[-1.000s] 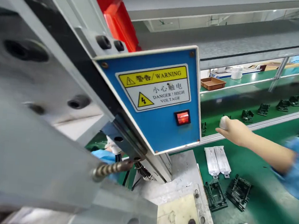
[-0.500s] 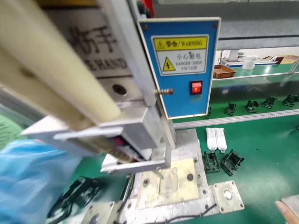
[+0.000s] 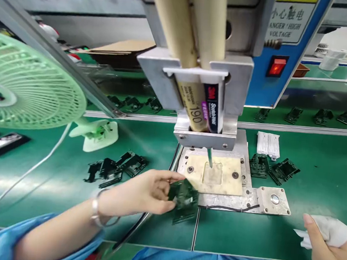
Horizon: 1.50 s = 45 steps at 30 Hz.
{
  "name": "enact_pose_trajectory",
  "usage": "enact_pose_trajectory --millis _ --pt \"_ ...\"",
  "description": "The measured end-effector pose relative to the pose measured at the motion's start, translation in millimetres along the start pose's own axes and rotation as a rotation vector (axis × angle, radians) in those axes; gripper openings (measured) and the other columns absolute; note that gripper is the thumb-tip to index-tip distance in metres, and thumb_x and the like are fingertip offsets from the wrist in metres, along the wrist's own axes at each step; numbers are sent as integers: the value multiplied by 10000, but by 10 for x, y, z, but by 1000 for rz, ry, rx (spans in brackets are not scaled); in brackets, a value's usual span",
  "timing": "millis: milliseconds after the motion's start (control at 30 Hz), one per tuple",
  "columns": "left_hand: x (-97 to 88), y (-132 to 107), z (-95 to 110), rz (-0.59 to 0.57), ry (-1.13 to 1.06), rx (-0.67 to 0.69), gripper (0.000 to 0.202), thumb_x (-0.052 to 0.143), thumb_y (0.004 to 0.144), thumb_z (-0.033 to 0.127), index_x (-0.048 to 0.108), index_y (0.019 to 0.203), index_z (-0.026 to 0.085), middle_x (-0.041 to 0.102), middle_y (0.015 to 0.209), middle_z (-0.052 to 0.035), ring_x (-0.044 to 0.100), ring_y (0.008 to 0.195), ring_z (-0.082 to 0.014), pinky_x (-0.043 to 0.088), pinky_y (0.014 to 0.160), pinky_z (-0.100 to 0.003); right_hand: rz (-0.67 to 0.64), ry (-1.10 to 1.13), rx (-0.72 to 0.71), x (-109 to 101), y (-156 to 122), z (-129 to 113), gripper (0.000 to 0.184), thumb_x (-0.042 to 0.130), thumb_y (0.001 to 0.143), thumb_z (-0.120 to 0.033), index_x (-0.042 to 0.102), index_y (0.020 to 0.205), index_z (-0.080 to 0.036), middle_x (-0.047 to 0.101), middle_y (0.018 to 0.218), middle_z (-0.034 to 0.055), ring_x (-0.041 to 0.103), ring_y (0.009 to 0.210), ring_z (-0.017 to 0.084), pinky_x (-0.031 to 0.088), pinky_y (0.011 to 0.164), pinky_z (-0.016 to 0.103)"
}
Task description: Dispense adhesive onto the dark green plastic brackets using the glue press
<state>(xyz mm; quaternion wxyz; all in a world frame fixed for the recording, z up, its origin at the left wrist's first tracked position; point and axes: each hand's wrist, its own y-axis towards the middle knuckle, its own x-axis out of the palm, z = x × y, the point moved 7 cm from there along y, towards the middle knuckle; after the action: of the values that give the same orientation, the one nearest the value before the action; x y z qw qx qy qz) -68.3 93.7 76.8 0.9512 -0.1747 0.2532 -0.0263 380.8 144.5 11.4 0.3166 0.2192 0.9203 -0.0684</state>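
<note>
My left hand (image 3: 152, 193) grips a dark green plastic part (image 3: 184, 199) by its left edge, just left of and in front of the cream fixture block (image 3: 193, 180). Above that block, the thin nozzle (image 3: 209, 157) of a twin-tube adhesive cartridge (image 3: 198, 104) points down at a shallow square recess (image 3: 212, 174), which holds no part. At the right, my right hand (image 3: 329, 253) has its fingers closed around a crumpled white wipe (image 3: 331, 231). The hand stays low over the table, apart from the fixture.
Dark parts lie left of the press (image 3: 115, 167) and right of it (image 3: 283, 171), near two white pieces (image 3: 267, 145). A metal button box (image 3: 274, 200) sits at the fixture's right. A green fan (image 3: 28, 81) stands left. More parts line the belt (image 3: 303, 119) behind.
The view has swung left and levelled out. My left hand now shows, holding a dark green part at the fixture. My right hand with the wipe has come further into view.
</note>
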Motion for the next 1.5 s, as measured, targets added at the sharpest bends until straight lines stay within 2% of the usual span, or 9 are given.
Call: enact_pose_trajectory --millis 67,267,467,633,767,900,1200,1367,1500 --pt "273 38 113 -64 91 61 590 716 716 265 622 1287 146 526 525 70 554 477 -130 482 471 -221 8 -57 -156 5 -76 -113 525 700 716 -734 707 822 -219 710 728 37 659 724 268 456 678 350" --pt "670 -110 457 178 107 551 350 555 880 111 671 1193 216 638 1084 -84 601 582 -55 569 583 -180 -70 -16 -719 184 -512 -620 279 639 932 -439 654 769 -213 658 677 -7 604 536 139 456 578 258" --pt "890 -63 295 97 -139 540 581 833 751 225 643 1291 327 593 1172 -74 664 943 -183 619 705 -218 -407 115 -981 817 -1000 -1208 269 600 953 -456 574 1006 -194 693 932 63 709 802 199 547 671 288" --pt "876 102 99 74 -331 255 593 827 751 275 595 1297 273 606 1108 -61 638 891 -161 592 761 -271 -511 189 -975 1025 -1109 -1390 151 496 1003 -302 560 1095 -200 712 959 38 719 873 174 562 767 271" --pt "831 227 9 -93 -626 -75 653 889 622 278 552 1175 198 597 990 -27 587 778 -122 510 690 -254 -480 223 -872 871 -972 -1362 50 583 951 -267 594 981 -228 696 855 -19 693 724 121 542 706 194" --pt "651 364 133 -144 -706 -222 585 916 523 203 613 1023 173 566 1023 -32 571 837 -135 488 718 -268 -394 180 -755 685 -843 -1230 74 606 939 -293 622 887 -243 668 792 -39 632 624 113 504 628 193" --pt "418 761 280 23 -338 11 415 901 518 212 600 801 172 601 804 -1 609 793 -188 528 802 -372 -190 53 -567 422 -613 -839 253 658 906 -457 666 851 -211 653 725 -12 575 591 153 446 631 262" --pt "406 693 275 161 -60 181 607 874 606 320 624 1148 212 657 942 -46 641 943 -279 552 871 -457 -12 44 -492 293 -388 -653 317 699 860 -496 679 812 -184 665 750 28 598 646 182 437 655 292" --pt "247 467 272 249 171 297 884 886 583 473 538 1357 227 555 1371 -139 393 1364 -404 371 1117 -572 132 -22 -264 299 -131 -444 417 736 788 -578 679 792 -165 664 753 69 622 728 247 449 681 344"
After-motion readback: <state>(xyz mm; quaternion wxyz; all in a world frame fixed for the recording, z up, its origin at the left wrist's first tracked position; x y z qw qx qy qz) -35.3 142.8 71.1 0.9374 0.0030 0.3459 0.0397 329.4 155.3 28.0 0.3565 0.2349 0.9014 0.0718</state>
